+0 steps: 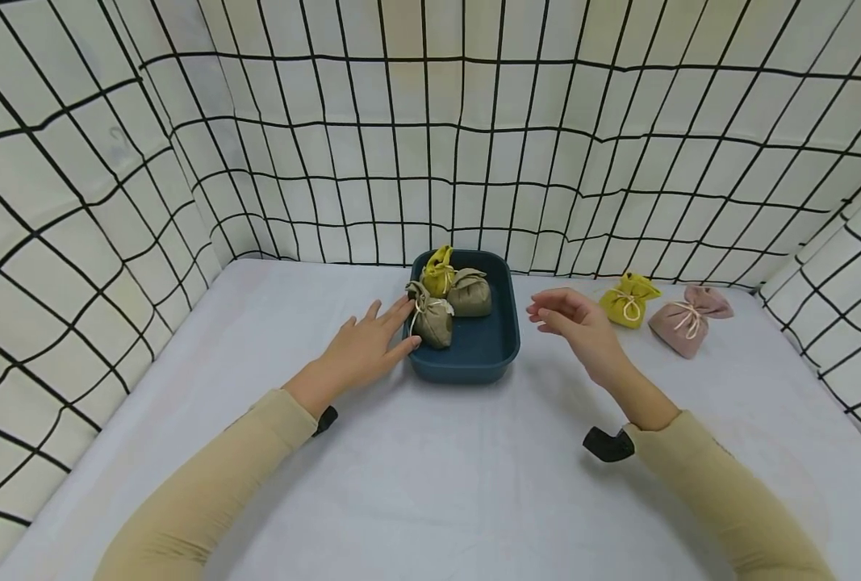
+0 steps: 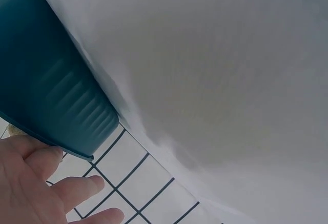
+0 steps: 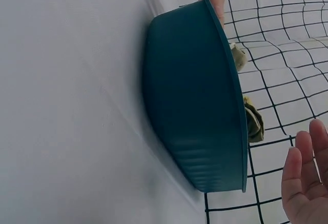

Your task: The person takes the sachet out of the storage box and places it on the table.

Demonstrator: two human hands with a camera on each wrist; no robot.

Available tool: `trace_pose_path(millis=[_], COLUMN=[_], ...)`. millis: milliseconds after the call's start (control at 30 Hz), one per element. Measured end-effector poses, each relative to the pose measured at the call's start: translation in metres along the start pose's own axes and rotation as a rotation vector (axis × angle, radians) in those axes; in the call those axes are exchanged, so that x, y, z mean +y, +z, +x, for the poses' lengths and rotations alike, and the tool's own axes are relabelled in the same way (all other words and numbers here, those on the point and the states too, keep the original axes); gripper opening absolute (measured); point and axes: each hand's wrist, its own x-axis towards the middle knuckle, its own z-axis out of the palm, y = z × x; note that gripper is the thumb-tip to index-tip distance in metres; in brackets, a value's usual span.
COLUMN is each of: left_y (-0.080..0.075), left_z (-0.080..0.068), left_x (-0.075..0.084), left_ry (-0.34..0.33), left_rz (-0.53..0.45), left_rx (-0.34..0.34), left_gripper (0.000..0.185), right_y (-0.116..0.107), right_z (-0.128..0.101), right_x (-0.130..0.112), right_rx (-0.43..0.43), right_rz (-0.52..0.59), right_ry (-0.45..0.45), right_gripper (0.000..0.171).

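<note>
While the left hand [image 1: 368,343] rests with flat fingers against the tub [image 1: 484,355] near the counter's [image 1: 430,484] back edge, steadying it, the right hand [image 1: 571,323] hovers relaxed, holding nothing, beside it.

long beige sleeves on both arms, a black camera mount [image 1: 608,444] at each wrist.

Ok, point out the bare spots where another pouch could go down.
The front right of the bin shows bare floor; its back left is crowded with three pouches. The table is bare in front of the bin between the hands, and left of the left hand. The far right holds two pouches.
</note>
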Motion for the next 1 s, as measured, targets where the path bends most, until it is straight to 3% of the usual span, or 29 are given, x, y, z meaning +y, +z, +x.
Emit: trace_pose_path(millis=[533, 1000], left_y=[0.000, -0.002], left_z=[0.002, 0.001], left_x=[0.000, 0.003], left_ry=[-0.005, -0.011], left_rz=[0.004, 0.022], left_rx=[-0.017, -0.020], left_gripper=[0.072, 0.073], right_y=[0.047, 0.069], right_z=[0.028, 0.044], right_x=[0.006, 0.006], right_rx=[-0.170, -0.205], right_rz=[-0.044, -0.121], right_ry=[-0.035, -0.018], right_gripper=[0.036, 0.036])
